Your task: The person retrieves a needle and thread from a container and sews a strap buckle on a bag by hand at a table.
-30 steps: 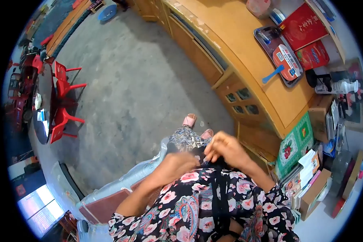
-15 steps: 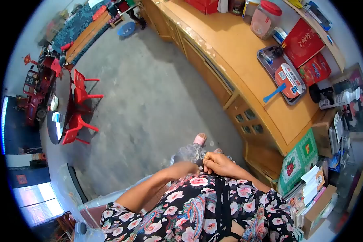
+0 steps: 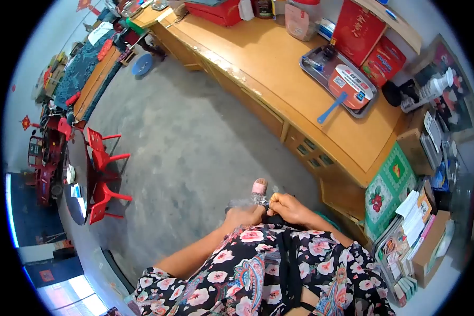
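Observation:
In the head view both of my hands are close together in front of my waist, over a black floral top (image 3: 253,237). My right hand (image 3: 289,208) is closed, its thumb pressed against curled fingers; whatever may be in it is too small to make out. Beside it, my left hand (image 3: 246,215) is also closed, with its fingertips partly hidden near the right hand. Dark cloth lies just below the hands. A foot in a pink sandal (image 3: 259,186) shows on the floor beyond them.
A long wooden cabinet (image 3: 258,58) runs along the right, bearing a tray (image 3: 366,108) with a round fan (image 3: 350,87) on it. Red chairs (image 3: 101,150) and a dark round table (image 3: 79,158) stand at the left. Books and boxes (image 3: 429,253) are stacked at my right.
The view has shifted, so the cabinet and tray appear further left and higher, and the chairs lower. My hands stay together at my waist; the left has shifted slightly.

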`<action>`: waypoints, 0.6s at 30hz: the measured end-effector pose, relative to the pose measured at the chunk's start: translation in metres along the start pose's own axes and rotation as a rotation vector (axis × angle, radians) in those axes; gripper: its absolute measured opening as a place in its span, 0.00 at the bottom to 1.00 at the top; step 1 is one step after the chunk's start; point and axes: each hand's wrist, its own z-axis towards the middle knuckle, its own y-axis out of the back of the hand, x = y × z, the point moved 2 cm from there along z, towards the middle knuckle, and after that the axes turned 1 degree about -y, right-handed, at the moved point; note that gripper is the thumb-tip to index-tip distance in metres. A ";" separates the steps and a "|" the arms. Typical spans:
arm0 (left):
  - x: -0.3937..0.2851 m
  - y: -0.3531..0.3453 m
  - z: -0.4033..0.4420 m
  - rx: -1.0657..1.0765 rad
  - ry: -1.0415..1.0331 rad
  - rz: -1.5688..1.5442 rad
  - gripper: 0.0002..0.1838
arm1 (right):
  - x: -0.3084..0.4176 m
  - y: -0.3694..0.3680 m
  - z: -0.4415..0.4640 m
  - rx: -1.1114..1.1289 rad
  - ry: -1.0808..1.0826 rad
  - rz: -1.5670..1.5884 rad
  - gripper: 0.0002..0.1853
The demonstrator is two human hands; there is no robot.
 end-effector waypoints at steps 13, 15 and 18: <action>0.009 -0.032 0.025 -0.058 0.100 -1.127 0.11 | 0.010 0.013 -0.006 -0.251 0.070 0.049 0.07; 0.024 -0.031 0.037 0.235 0.225 -1.312 0.10 | 0.019 0.014 -0.011 -0.252 0.083 0.113 0.07; 0.019 -0.030 0.041 0.428 0.061 -1.177 0.08 | 0.018 0.013 -0.012 -0.276 0.122 0.196 0.07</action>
